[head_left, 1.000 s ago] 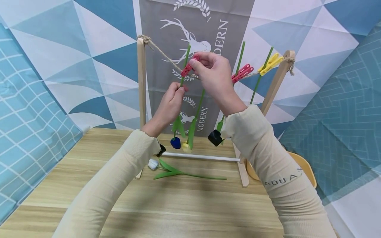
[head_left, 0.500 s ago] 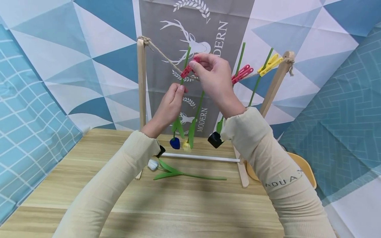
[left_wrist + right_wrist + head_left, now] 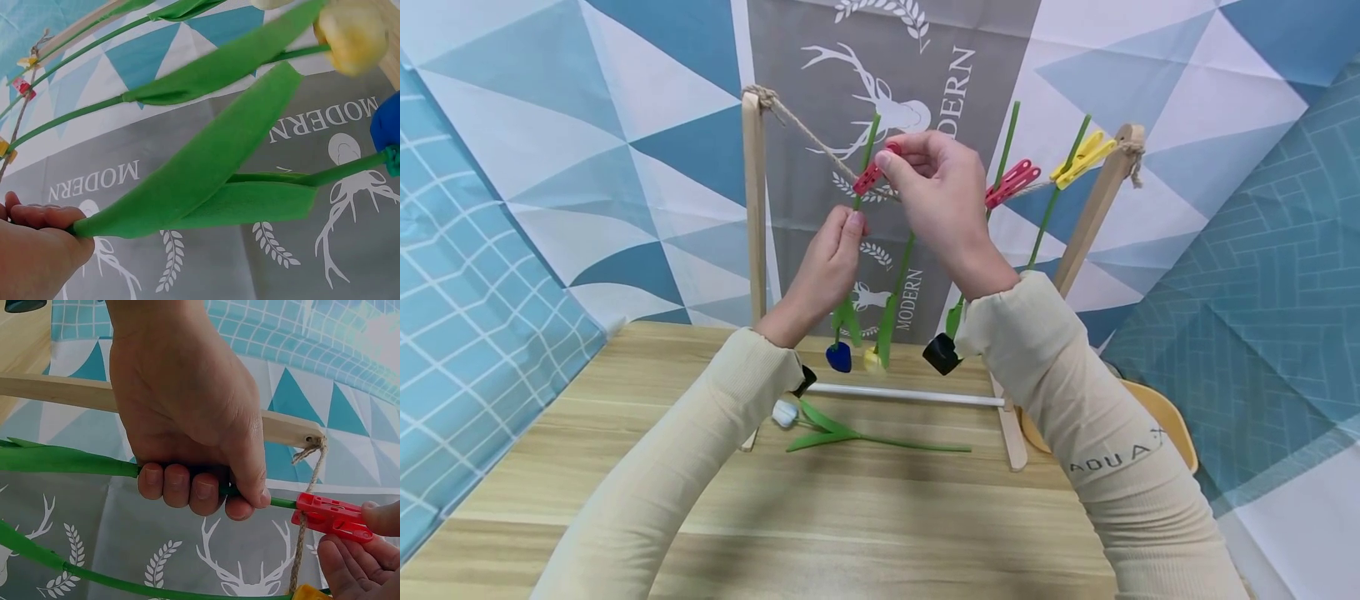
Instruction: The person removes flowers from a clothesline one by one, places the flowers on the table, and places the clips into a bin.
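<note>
My left hand (image 3: pixel 822 271) grips the green stem of an artificial blue tulip (image 3: pixel 838 357), which hangs bloom down; in the left wrist view its leaves (image 3: pixel 206 169) spread beyond the fist. Just above, my right hand (image 3: pixel 946 196) pinches the handles of a red clothespin (image 3: pixel 867 179) between thumb and fingers. The right wrist view shows the clothespin (image 3: pixel 331 515) at the rope (image 3: pixel 300 547), with the upper stem running into its jaws. A yellow tulip (image 3: pixel 873 360) hangs beside the blue one, from a yellow clip (image 3: pixel 310 592) hidden behind my right hand in the head view.
The rope (image 3: pixel 808 133) spans a left post (image 3: pixel 756 208) and a right post (image 3: pixel 1093 208). A red clothespin (image 3: pixel 1011 183) and a yellow clothespin (image 3: pixel 1081 160) hold more stems. A white tulip (image 3: pixel 786 414) lies on the table before a white crossbar (image 3: pixel 902 393). An orange container (image 3: pixel 1165 421) stands right.
Both hands keep their hold with hardly any movement. The blue bloom has shifted very slightly left.
</note>
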Tool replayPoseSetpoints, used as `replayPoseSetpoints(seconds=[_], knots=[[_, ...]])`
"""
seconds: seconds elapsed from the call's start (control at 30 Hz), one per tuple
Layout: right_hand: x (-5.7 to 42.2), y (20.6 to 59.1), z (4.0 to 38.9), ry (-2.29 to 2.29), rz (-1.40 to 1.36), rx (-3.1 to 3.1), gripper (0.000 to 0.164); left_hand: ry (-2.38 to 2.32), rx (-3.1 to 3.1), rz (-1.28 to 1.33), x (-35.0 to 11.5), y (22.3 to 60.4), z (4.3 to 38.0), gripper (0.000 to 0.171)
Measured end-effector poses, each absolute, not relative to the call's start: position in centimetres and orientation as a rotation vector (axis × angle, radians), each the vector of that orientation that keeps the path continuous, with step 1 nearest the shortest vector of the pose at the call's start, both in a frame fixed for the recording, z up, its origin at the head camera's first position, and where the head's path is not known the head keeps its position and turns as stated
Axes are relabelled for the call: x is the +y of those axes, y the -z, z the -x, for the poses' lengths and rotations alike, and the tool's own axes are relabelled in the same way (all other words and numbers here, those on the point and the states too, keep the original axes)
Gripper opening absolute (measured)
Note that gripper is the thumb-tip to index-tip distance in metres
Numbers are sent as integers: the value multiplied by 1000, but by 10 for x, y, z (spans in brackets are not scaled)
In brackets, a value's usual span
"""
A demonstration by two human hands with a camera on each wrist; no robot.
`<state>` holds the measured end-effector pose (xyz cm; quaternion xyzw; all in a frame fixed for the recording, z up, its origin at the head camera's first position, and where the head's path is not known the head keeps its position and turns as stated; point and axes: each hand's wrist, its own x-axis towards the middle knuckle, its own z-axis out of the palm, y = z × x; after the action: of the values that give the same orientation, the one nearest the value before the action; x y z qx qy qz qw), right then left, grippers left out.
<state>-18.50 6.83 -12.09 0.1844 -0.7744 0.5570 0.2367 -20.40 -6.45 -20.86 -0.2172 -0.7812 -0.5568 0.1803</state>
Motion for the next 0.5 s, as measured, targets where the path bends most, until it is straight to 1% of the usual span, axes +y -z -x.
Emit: replayPoseSetpoints(seconds=[0.23,0.5], knots=[[70,120,184,-1550,-513,-2033,21,1578,-2224,592,-63,206,204,25],[74,118,181,-1544,-521,-1993,24,1542,-2229,607,-64,212,202,28]])
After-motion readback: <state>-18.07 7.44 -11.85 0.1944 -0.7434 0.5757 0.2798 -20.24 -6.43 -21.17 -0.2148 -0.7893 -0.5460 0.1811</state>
